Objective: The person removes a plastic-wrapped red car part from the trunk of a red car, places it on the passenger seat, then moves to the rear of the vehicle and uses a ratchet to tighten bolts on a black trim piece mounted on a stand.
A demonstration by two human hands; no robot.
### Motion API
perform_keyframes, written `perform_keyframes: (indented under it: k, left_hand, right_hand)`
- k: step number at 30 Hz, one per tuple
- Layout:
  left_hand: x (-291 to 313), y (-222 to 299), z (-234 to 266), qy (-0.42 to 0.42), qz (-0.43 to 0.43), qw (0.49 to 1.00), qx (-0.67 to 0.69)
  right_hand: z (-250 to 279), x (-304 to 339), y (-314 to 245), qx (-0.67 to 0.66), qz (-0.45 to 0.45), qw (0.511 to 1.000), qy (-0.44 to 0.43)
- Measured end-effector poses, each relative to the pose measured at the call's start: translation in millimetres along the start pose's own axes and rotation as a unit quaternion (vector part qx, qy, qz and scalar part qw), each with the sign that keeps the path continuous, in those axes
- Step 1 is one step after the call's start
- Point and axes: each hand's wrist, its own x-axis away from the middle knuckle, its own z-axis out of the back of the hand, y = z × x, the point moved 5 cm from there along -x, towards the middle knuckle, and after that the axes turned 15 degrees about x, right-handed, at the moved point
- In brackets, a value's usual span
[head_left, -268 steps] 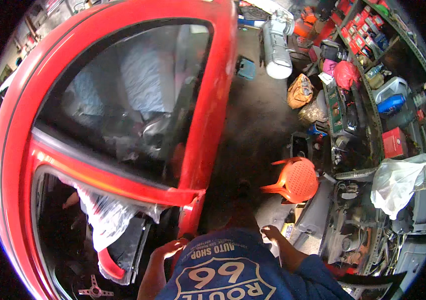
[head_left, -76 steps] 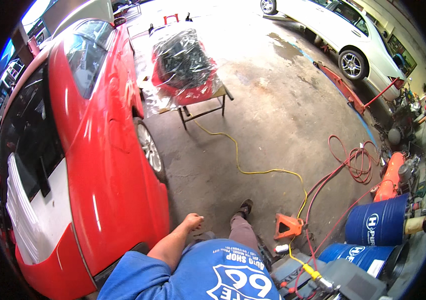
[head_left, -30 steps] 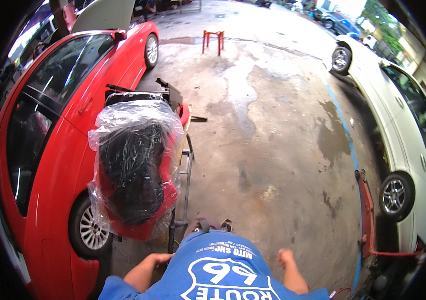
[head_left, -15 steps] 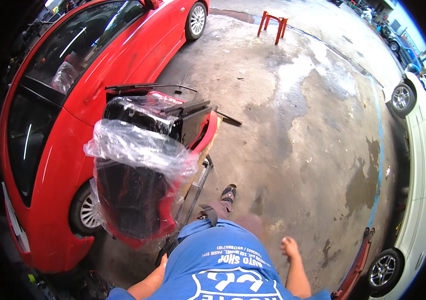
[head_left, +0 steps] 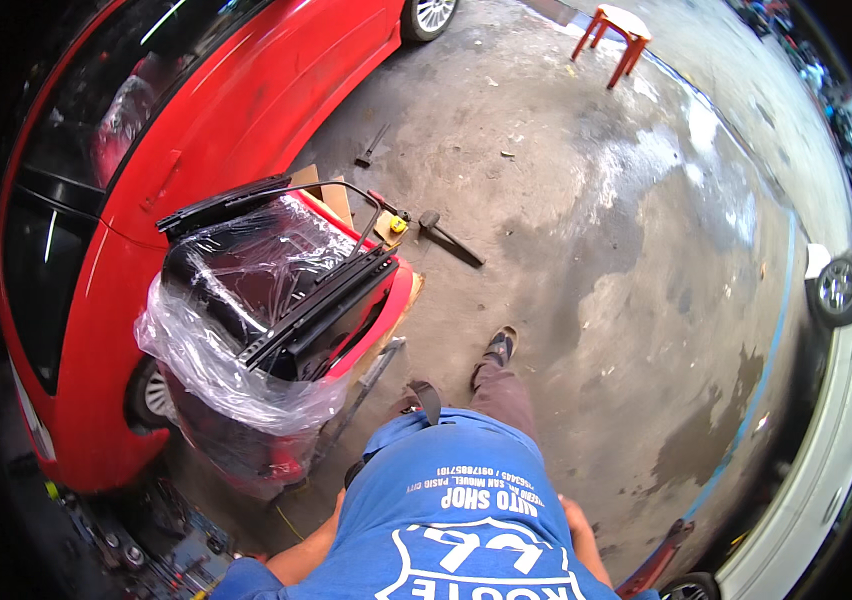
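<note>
My left forearm reaches forward beside my blue shirt, its fingers hidden at my hip. My right forearm hangs along the other side of the shirt, and those fingers are hidden too. Nothing held shows at either hand. Ahead on the left, nearest my left side, a red car body panel with dark glass stands on a stand, partly wrapped in clear plastic film. Long black trim strips lie across it.
A red car flanks the panel on the left. Beyond the stand lie a black strip and a small tool on the concrete. A red stool stands far ahead; a white car is at right.
I have moved forward, and the wrapped panel and its black strips show more fully. My right hand, visible before out to the side, has swung back beside my shirt.
</note>
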Motion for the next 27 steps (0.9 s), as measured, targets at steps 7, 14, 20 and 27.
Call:
perform_keyframes:
  k: [7,14,20,27]
  left_hand:
    - [25.3,5.3,-125.1,-0.009,0.02,0.99,0.141]
    - [26.3,56.4,-207.5,-0.016,0.028,0.968,0.248]
    - [36.6,99.6,-256.3,-0.012,0.023,0.948,0.318]
    - [54.2,122.0,-338.0,0.001,0.019,0.911,0.413]
  right_hand:
    - [151.6,86.2,-382.6,0.206,0.156,0.957,0.128]
    - [91.7,107.2,-604.0,0.29,0.233,0.924,0.091]
    - [22.6,83.9,-641.3,0.456,0.16,0.875,0.019]
    - [61.5,67.8,-699.4,0.537,0.07,0.84,0.021]
